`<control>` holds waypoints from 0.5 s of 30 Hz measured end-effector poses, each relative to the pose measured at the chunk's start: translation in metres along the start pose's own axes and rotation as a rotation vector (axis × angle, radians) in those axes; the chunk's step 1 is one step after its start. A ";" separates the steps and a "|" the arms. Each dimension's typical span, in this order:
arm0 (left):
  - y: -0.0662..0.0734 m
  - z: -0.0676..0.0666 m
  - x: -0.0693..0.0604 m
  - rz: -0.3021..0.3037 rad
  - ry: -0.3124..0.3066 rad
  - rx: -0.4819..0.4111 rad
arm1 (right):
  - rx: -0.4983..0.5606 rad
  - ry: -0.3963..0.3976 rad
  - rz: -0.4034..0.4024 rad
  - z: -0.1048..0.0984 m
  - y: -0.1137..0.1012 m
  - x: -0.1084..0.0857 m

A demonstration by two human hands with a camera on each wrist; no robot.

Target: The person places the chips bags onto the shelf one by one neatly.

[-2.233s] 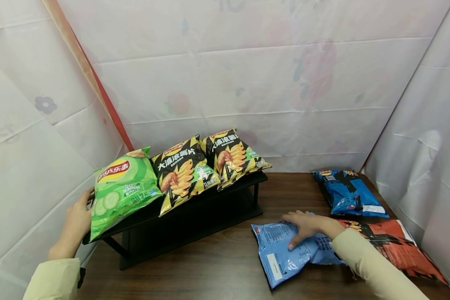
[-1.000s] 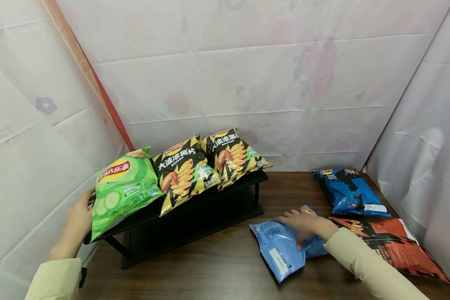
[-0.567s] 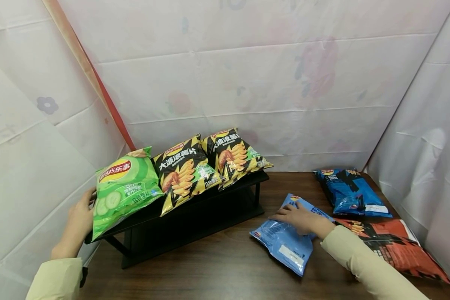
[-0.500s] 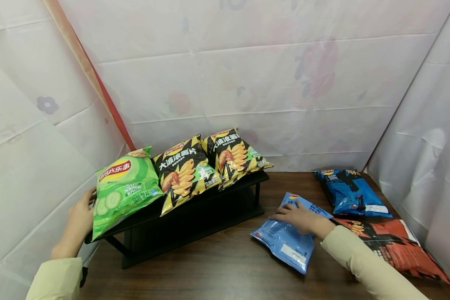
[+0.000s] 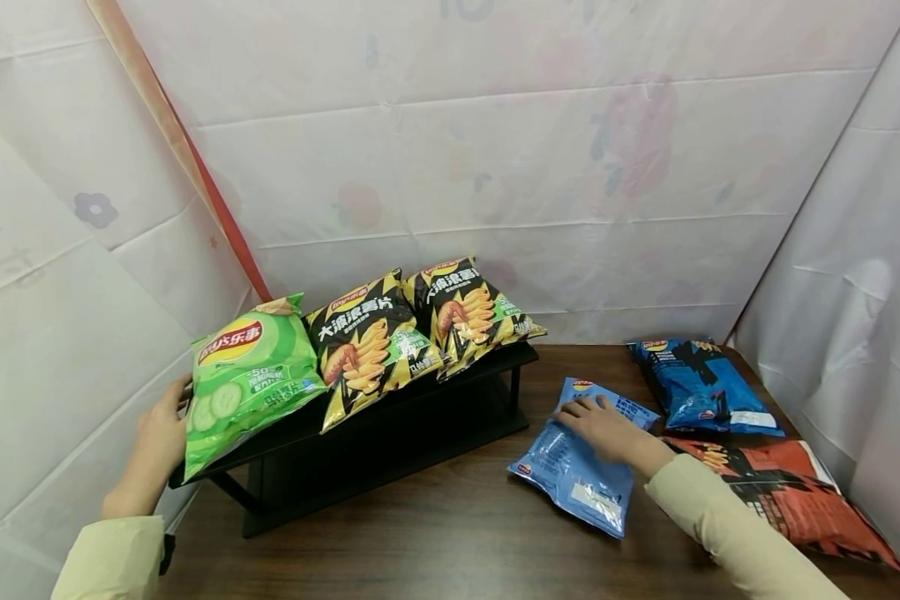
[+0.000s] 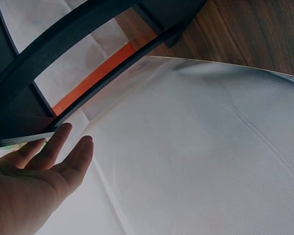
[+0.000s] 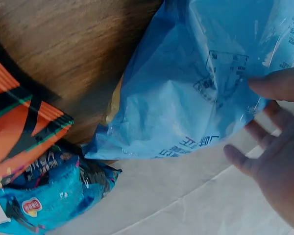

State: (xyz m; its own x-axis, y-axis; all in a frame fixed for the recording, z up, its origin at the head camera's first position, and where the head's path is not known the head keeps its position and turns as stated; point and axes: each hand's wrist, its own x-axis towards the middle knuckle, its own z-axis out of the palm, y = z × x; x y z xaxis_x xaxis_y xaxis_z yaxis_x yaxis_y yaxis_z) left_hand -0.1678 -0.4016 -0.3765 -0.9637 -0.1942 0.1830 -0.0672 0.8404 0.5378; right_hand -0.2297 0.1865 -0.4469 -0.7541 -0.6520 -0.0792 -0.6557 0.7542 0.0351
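My right hand (image 5: 603, 427) lies over light blue chip bag packaging (image 5: 570, 492) on the table. Its thumb presses the bag (image 7: 171, 107) in the right wrist view while several fingers reach past the edge. Two logos show on the blue packaging; I cannot tell whether it is one bag or two overlapping. At the left end of a black two-tier rack (image 5: 390, 475), my left hand (image 5: 157, 437) rests beside a green chip bag (image 5: 251, 383). In the left wrist view its fingers (image 6: 81, 159) are loosely extended at the rack's edge.
Two black-and-yellow chip bags, one in the middle (image 5: 371, 342) and one at the right (image 5: 472, 312), share the rack's top with the green one. A dark blue bag (image 5: 708, 387) and a red-and-black bag (image 5: 802, 496) lie at the table's right. White cloth walls surround the table.
Under my right hand the light blue packaging has turned, its labelled end swinging rightward and its upper part pointing further toward the back. My left hand stays at the rack.
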 end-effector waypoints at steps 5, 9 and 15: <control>0.000 0.000 0.000 -0.006 -0.005 0.004 | -0.031 0.128 0.096 0.002 -0.003 0.001; 0.000 0.000 0.000 -0.016 -0.016 0.004 | -0.028 0.189 0.221 0.003 -0.008 0.001; 0.001 0.000 -0.001 -0.012 -0.009 0.001 | 0.067 0.154 0.441 0.005 -0.014 0.003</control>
State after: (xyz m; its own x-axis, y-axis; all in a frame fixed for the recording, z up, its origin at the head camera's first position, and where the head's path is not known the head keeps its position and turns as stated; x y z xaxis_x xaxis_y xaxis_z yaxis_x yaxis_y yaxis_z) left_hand -0.1670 -0.4007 -0.3764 -0.9652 -0.1995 0.1690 -0.0789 0.8384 0.5394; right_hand -0.2225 0.1737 -0.4526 -0.9602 -0.2683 0.0781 -0.2715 0.9619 -0.0330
